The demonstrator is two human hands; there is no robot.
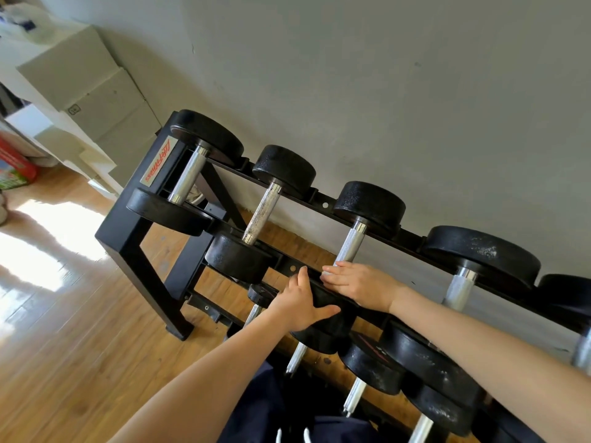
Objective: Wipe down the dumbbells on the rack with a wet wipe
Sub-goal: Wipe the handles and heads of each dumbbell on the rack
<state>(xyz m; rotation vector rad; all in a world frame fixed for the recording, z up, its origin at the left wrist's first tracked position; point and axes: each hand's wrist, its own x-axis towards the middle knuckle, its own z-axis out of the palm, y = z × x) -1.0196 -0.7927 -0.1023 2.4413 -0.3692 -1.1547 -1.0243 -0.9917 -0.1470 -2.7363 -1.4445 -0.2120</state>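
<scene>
At the bottom edge, dark blue clothing (256, 407) with white drawstrings is cut off by the frame. Just beyond it, the lower tier of the rack holds dumbbells whose chrome handles and black heads run out of view at lower right. Both bare forearms reach up from here to the third dumbbell (367, 203) of the upper tier.

The left hand (300, 302) grips the near head of that dumbbell from its left side, fingers pointing up along the face and thumb curled under the rim, so much of the head is hidden. The right hand (358, 284) lies over the top of the same head, where the knurled handle meets it, fingers bent over the edge. A small pale patch shows at its fingertips; whether that is the wet wipe cannot be made out, and what the palm covers is hidden.

The black rack (128, 238) stands on a wooden floor (64, 346) with a bright patch of glare. Its end plate bears a red-lettered label (158, 164), hard to read at this angle. Five upper-tier dumbbells show, the rightmost cut off.

Behind is a grey wall (383, 75). Far left stand pale boxes (105, 100) and a red package (16, 167), partly cropped.
</scene>
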